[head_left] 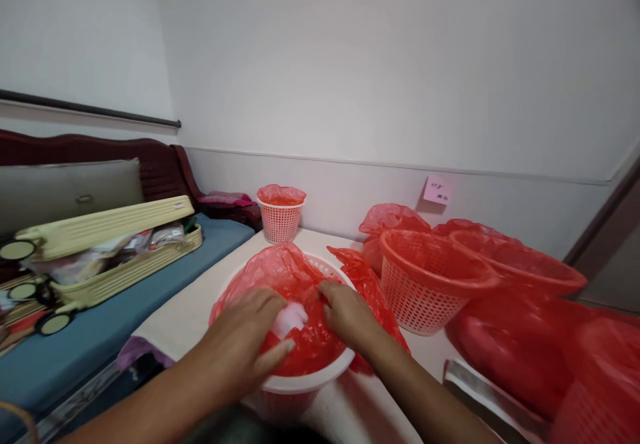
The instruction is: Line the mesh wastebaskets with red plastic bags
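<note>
A white plastic basket stands in front of me, lined with a thin red plastic bag whose edge billows up at the far side. Inside the bag lies a crumpled pale wad of a kind I cannot make out. My left hand is over the left part of the basket, its thumb and fingers apart, next to the wad. At the right inner side of the basket, my right hand has its fingers curled on the red plastic bag. Loose red plastic hangs outside the basket's right rim.
A small lined basket stands at the back. To the right are a red-rimmed basket, another red basket and full red bags. A yellow suitcase lies part-open on the blue bed. A pink note is on the wall.
</note>
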Motion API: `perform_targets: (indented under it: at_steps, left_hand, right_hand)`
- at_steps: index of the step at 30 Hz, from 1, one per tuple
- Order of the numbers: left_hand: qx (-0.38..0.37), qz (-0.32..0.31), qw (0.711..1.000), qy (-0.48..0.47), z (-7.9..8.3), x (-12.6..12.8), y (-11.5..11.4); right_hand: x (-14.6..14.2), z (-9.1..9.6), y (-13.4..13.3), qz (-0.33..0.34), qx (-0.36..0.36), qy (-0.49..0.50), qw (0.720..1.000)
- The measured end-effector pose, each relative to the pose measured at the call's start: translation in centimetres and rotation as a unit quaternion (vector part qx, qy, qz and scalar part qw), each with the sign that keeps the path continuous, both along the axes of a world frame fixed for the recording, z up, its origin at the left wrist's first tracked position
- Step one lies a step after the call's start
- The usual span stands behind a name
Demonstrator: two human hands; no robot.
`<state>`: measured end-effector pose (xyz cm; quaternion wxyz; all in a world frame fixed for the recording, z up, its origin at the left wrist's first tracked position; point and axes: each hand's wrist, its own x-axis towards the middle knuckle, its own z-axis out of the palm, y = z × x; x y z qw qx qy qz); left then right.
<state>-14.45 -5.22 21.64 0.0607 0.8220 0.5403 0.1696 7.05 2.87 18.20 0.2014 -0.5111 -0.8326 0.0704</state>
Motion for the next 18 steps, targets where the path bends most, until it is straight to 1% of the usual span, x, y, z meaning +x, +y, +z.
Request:
perform_targets:
  at_steps: [2,3,6,8,11,14,18]
  left_hand:
    - [-0.096,-0.003,0.995,0.019,-0.2,1.3,-0.6]
    - [-0.128,0.000,0.992,0.022,-0.4,1.8,-0.6]
    - [-0.173,0.002,0.985,0.015,-1.3,2.4,0.4]
    - [-0.190,-0.030,0.981,-0.003,-1.9,2.4,1.1]
    - [-0.181,-0.113,0.975,-0.063,-2.5,2.0,2.0]
    - [-0.134,-0.179,0.968,-0.113,-2.7,1.6,2.2]
    - [-0.082,-0.248,0.959,-0.107,-2.7,1.5,2.3]
  right_hand:
    - [-0.2,0.0,-0.1,-0.002,0.000,0.012,1.000]
    - [-0.2,0.0,-0.1,-0.004,-0.002,0.015,1.000]
    - [0.0,0.1,-0.3,-0.011,-0.011,0.011,1.000]
    - [0.1,0.3,-0.3,-0.008,-0.011,0.006,1.000]
    - [0.1,0.5,-0.4,-0.002,-0.011,-0.005,1.000]
    - [-0.1,0.5,-0.4,-0.003,-0.018,-0.027,0.999]
    - [-0.2,0.1,-0.1,-0.005,-0.018,-0.019,1.000]
